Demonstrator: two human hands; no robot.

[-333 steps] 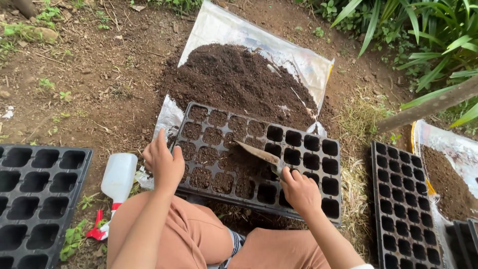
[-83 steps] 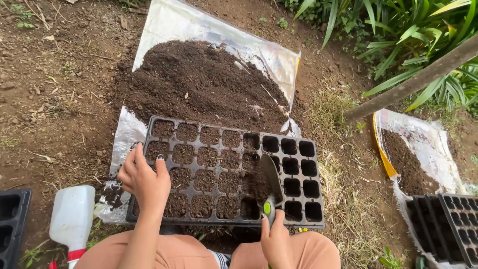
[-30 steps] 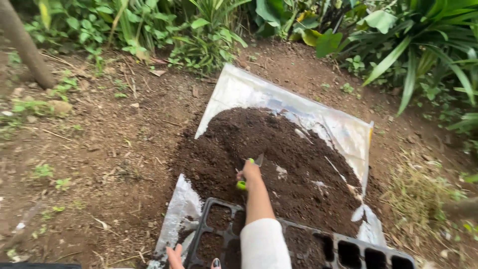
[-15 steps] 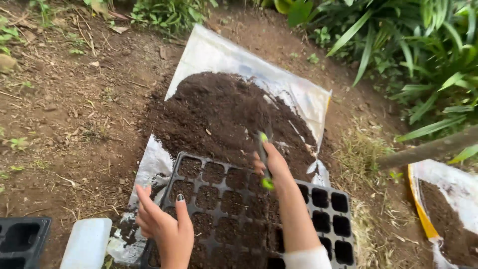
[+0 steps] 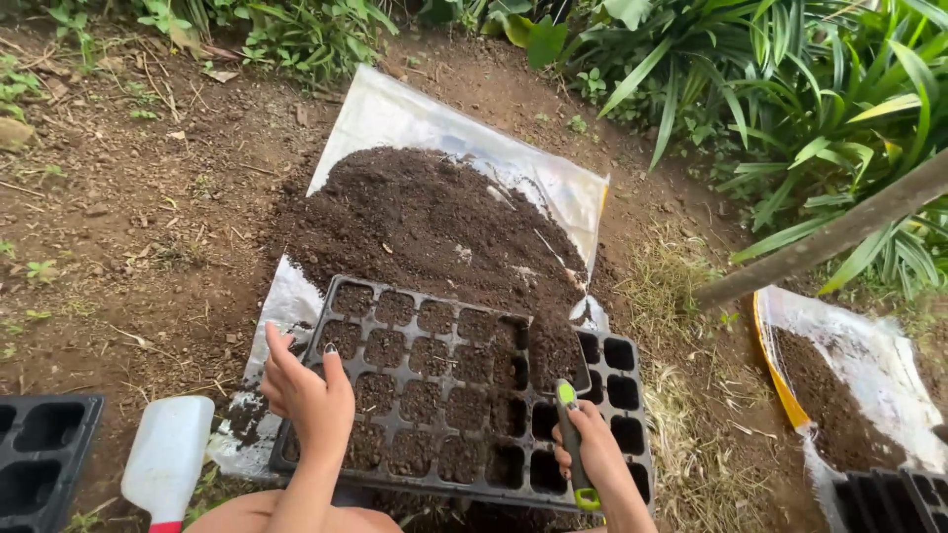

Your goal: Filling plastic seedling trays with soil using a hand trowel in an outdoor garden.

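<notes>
My right hand (image 5: 592,449) is wrapped tight around the green-and-grey handle of my little trowel (image 5: 565,395), which holds a heap of dark soil over the black plastic seed tray (image 5: 464,395) on the ground before me. My left hand (image 5: 311,395) rests loose on the tray's left edge. I think I should tip slowly, so the soil drops into empty cups.

left hand (image 5: 308,397): bare, dark-painted nails, no glove
right hand (image 5: 595,456): bare, no ring
forearms: bare, unsleeved
</notes>
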